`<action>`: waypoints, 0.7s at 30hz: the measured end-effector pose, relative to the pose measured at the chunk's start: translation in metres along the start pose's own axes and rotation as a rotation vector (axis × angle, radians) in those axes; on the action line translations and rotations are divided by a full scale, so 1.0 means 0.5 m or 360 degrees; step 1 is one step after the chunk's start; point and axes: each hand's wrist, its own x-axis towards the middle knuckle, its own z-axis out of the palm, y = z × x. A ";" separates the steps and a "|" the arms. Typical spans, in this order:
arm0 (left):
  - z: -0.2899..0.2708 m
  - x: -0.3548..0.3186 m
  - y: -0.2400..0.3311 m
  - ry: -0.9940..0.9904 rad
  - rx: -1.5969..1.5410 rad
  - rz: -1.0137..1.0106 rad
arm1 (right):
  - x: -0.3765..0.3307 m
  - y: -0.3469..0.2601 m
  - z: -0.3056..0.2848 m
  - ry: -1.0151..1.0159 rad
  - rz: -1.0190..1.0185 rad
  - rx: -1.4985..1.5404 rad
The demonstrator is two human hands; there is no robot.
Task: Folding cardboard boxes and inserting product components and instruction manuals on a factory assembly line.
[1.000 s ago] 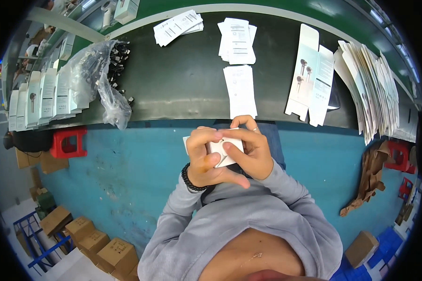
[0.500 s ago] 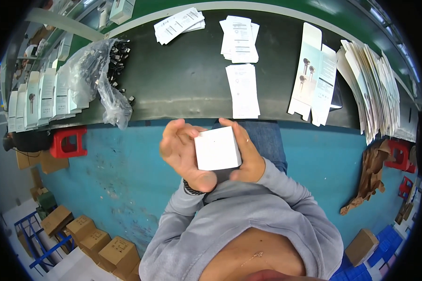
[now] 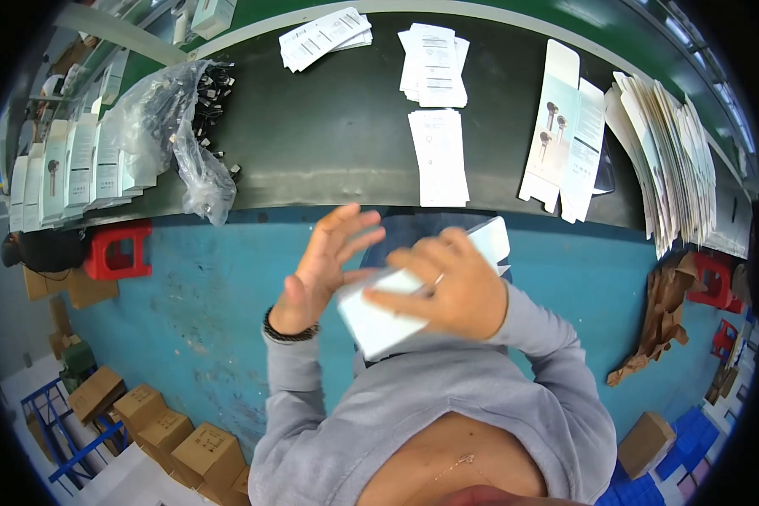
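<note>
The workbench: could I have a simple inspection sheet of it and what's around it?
Surface: dark bench, shiny near its front edge.
Job's things: white box, tilted, partly blurred, held off the bench; printed sheets in three groups; flat cartons at the right; upright cartons at the left.
Clutter: clear plastic bag, crumpled.
Grip: right hand holds the white box; left hand is open beside it, contact unclear.
Cables: dark bundle with pale ends, beside the bag.
Surroundings: red stool, cardboard boxes, brown paper.
</note>
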 end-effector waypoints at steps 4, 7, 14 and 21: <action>-0.073 -0.021 -0.063 -0.0646 0.0250 -0.0506 | 0.042 -0.041 0.013 0.0144 -0.0412 0.0110; -0.071 -0.042 -0.048 -0.0706 0.0167 -0.0575 | 0.059 -0.003 -0.012 0.0169 -0.0731 0.0484; -0.176 -0.152 -0.086 -0.0320 0.0151 -0.0385 | -0.039 0.159 0.008 0.0065 0.0314 -0.0330; -0.106 -0.087 -0.101 -0.0017 0.0234 0.0009 | -0.042 0.167 0.002 -0.0053 0.0267 -0.0199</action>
